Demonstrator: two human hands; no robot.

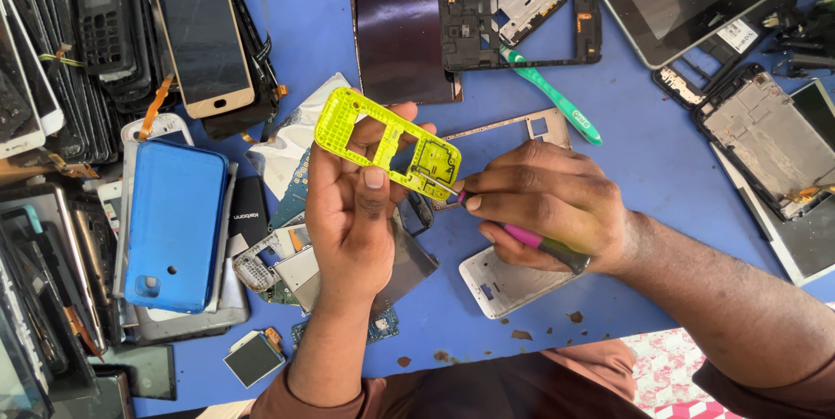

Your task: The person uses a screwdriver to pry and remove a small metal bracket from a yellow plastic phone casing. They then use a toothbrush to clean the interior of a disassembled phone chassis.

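Fingers [380, 134] of the left hand [352, 219] close around a yellow-green phone frame [387, 143], thumb pressed on its front, holding it tilted above the blue table [661, 167]. Just right of the frame, the right hand [544, 206] is curled tight on a pink-handled screwdriver [531, 241], whose thin tip touches the frame's lower right corner.

The frame looks like thin, cut-out plastic, so a hard push could probably crack it, or the tip could skid off toward the left thumb. A freed screw, if there is one, would likely vanish among the parts below.

Whether the tip sits in a screw head is too small to tell; the right fingers hide most of the shaft. Beneath the frame lie circuit boards and a white back cover [504, 284], partly covered by both hands. Left of the frame rests a blue phone case [174, 223]; above right, a black frame [520, 27] and a green toothbrush [552, 97]. Stacked phones at the far left are cut off.
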